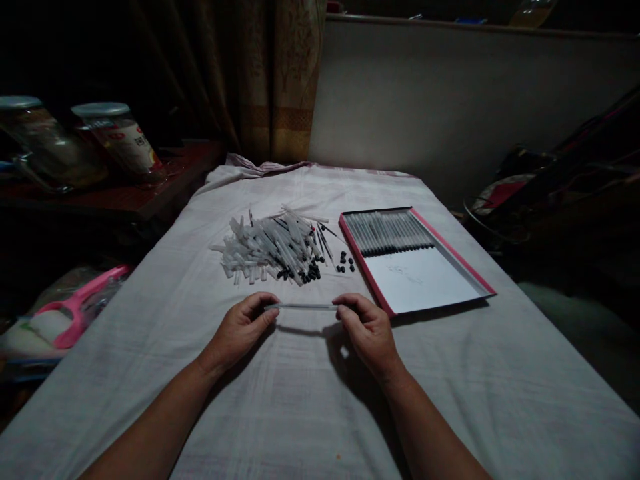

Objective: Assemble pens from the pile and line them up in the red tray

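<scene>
Between my two hands a thin, pale pen [307, 306] is held level, just above the cloth. My left hand [246, 328] pinches its left end, and my right hand [367, 331] pinches the right end. Fingertips cover both ends. Beyond them lies a heap of clear plastic pen parts [280, 240], with dark refills [324, 243] at its right side. Small black pen plugs [311, 271] lie along the heap's front edge, and several more sit apart to the right. A shallow red-edged box [373, 283] holds a row of pens [390, 231] with black ends.
A pale checked cloth [290, 413] covers the table. At left, a dark red side table [165, 177] bears a lidded jar [120, 140] and a glass jug [50, 147]. A pink-handled item [77, 307] is by the left edge. Curtain [280, 80] and wall stand behind.
</scene>
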The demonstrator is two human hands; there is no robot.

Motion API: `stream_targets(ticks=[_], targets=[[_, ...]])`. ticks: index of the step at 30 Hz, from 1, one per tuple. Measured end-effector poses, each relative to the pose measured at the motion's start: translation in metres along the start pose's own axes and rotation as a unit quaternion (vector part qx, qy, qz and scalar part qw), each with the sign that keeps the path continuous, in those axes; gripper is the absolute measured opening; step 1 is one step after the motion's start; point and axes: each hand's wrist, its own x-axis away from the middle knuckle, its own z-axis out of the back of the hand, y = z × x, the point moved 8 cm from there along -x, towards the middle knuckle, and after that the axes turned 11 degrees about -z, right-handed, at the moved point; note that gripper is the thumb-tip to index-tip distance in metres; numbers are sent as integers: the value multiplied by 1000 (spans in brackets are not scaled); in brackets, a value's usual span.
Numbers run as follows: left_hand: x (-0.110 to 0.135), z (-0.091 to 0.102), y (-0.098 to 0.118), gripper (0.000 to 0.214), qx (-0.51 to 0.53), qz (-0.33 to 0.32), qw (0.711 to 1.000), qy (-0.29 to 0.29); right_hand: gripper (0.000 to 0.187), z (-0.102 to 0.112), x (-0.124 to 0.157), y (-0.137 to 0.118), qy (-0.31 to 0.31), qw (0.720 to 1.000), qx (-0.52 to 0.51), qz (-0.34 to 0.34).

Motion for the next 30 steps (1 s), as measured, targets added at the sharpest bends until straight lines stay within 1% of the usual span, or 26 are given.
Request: stream_targets(ticks=[2,3,5,7,8,9,16,21,24,26,28,30], targets=[[-2,-2,8,18,-44,-38,998,-22,21,-3,0,1,-18,1000,6,-3],[-2,-3,12,16,-64,-54,996,-35,21,-6,0,2,-41,999,12,-9],[-2,-6,16,15,-91,-70,991,-63,21,-16,2,5,-120,992,38,-23],[-2,-10,16,15,-100,-66,989,-91,21,-26,5,6,-205,976,68,-33],[-1,-12,16,15,-101,-62,988,-102,21,-29,7,6,-231,969,80,-31],[-1,-13,15,15,-100,-57,987,-110,21,-29,8,5,-243,966,88,-26],[0,-12,9,15,-82,-32,989,-115,22,-31,9,-3,-218,968,122,28],[0,-12,8,17,-97,-17,988,-118,22,-32,9,1,-221,965,142,29],[1,-14,5,19,-73,4,991,-114,22,-32,9,2,-220,963,151,27],[1,-15,1,22,-48,23,992,-110,22,-32,11,-3,-217,962,162,39],[1,-14,-2,27,-21,36,995,-94,22,-28,11,-13,-199,961,176,75],[-1,-11,-2,40,10,38,997,-69,22,-11,5,-26,-144,967,172,121]])
